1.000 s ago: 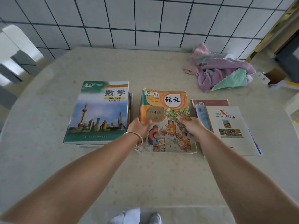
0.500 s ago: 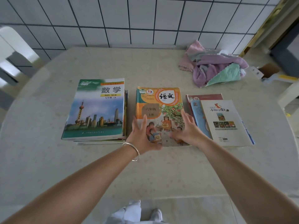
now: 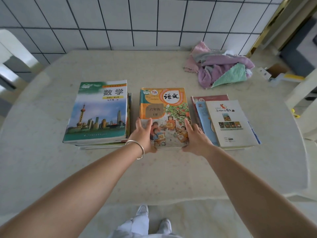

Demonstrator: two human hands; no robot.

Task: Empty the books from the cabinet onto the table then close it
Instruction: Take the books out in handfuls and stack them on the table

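Three piles of books lie in a row on the beige table (image 3: 154, 177). The left pile is topped by a maths book with a city skyline (image 3: 99, 112). The middle pile has an orange book with children under a tree (image 3: 165, 110). The right pile shows a white book (image 3: 228, 122) on blue and red ones. My left hand (image 3: 143, 135) and my right hand (image 3: 197, 137) rest against the near left and near right corners of the middle pile, fingers fairly straight along its sides. The cabinet is not in view.
A heap of pink, purple and green cloths (image 3: 221, 67) lies at the table's back right. A tiled wall (image 3: 137, 23) runs behind the table. A white chair (image 3: 12, 54) stands at the left, and a cardboard box (image 3: 276, 71) sits on the floor at the right.
My hands let go of the orange book, lifted with spread fingers over its cover, then came down against the near corners of the middle pile. The camera pulled back slightly.
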